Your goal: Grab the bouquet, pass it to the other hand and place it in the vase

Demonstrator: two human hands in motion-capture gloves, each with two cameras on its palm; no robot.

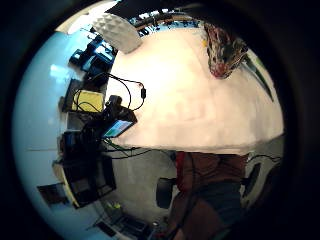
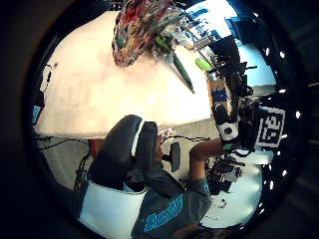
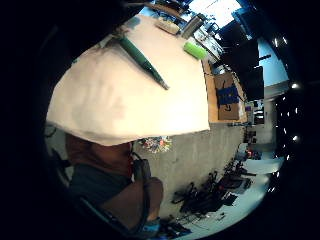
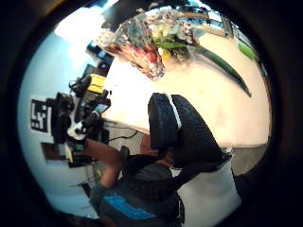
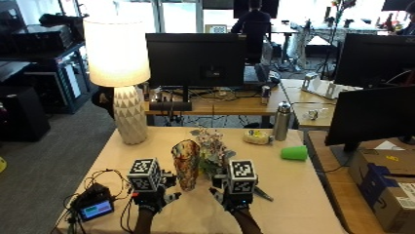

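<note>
Both gloved hands sit nearest in the outside view, the left hand (image 5: 153, 199) at 7 o'clock of the vase (image 5: 186, 164), the right hand (image 5: 232, 199) at 5 o'clock of it; neither holds anything, though I cannot tell how the fingers are set. Behind the vase, at its 2 o'clock, lies the bouquet (image 5: 211, 153) on the table (image 5: 305, 195). Left thumb-side view: vase (image 2: 134, 30) and bouquet stems (image 2: 174, 57) lie apart from the palm. Right thumb-side view shows the same. Pickup has not begun, I judge; next a hand must reach past the vase to the stems.
</note>
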